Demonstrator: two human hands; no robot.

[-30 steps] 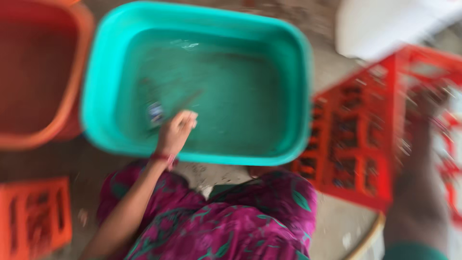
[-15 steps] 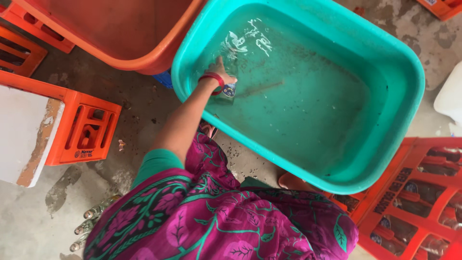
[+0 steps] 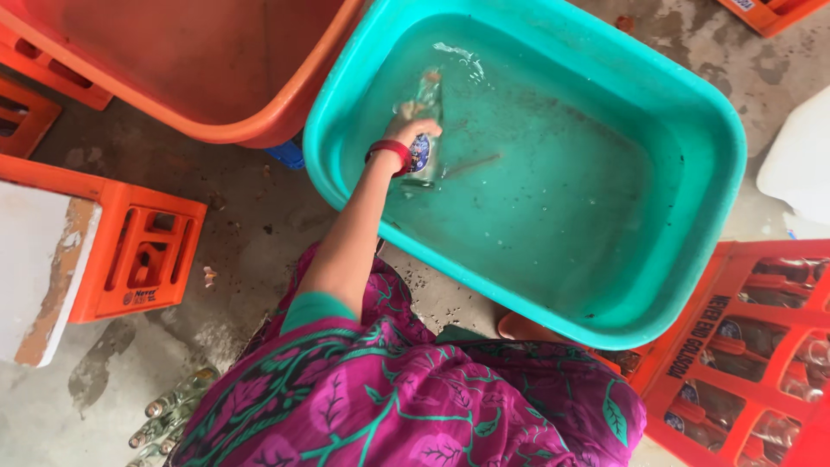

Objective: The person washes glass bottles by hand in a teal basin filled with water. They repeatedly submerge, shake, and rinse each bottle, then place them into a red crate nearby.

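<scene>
Here, left hand (image 3: 413, 131) clenched round glass bottle (image 3: 423, 130), holding it under water in teal tub (image 3: 692, 112), seemingly so it filled and soaked; right hand out of view; orange tub (image 3: 259, 130) just beside; red crate (image 3: 735, 346) of bottles near knee.

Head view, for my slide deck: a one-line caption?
Left hand holds a glass bottle in the water of a teal tub, orange crates around.

Right hand out of frame; submerged glass bottle (image 3: 423, 121) perhaps blurred.
</scene>
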